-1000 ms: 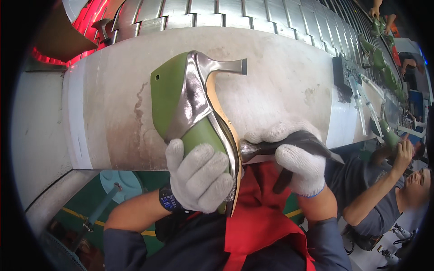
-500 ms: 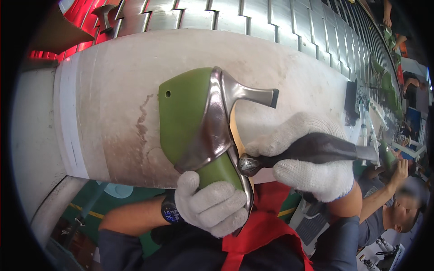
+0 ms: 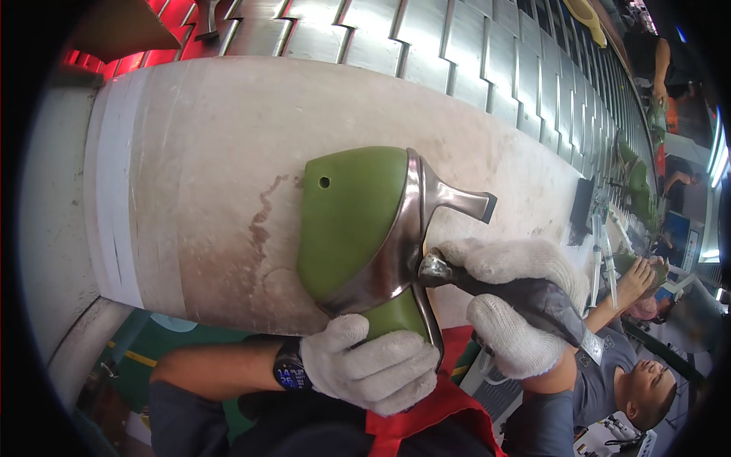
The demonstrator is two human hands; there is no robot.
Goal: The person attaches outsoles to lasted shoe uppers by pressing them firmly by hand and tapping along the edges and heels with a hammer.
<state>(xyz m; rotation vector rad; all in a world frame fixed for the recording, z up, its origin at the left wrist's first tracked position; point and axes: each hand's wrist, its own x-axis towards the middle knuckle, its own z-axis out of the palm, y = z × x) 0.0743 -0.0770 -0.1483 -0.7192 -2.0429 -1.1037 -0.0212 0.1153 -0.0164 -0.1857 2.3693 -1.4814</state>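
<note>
My left hand (image 3: 371, 364), in a white knit glove, grips the toe end of a green shoe last (image 3: 352, 221) that wears a shiny metallic high-heeled shoe upper (image 3: 402, 251), heel pointing right. My right hand (image 3: 512, 303), also gloved, holds a dark tool (image 3: 525, 295) whose metal tip touches the shoe's edge near the sole. The shoe is held above a worn pale worktable (image 3: 198, 183).
Behind the table runs a slatted metal conveyor (image 3: 472, 61) carrying more green lasts at the far right. A red-lit opening sits at top left. Another person (image 3: 624, 365) sits at lower right, hand raised; syringes and a dark box lie on the table's right end.
The shoe has shifted right and tilted so the heel points right. My right hand has brought the tool's tip from the sole's lower end up to the shoe's edge.
</note>
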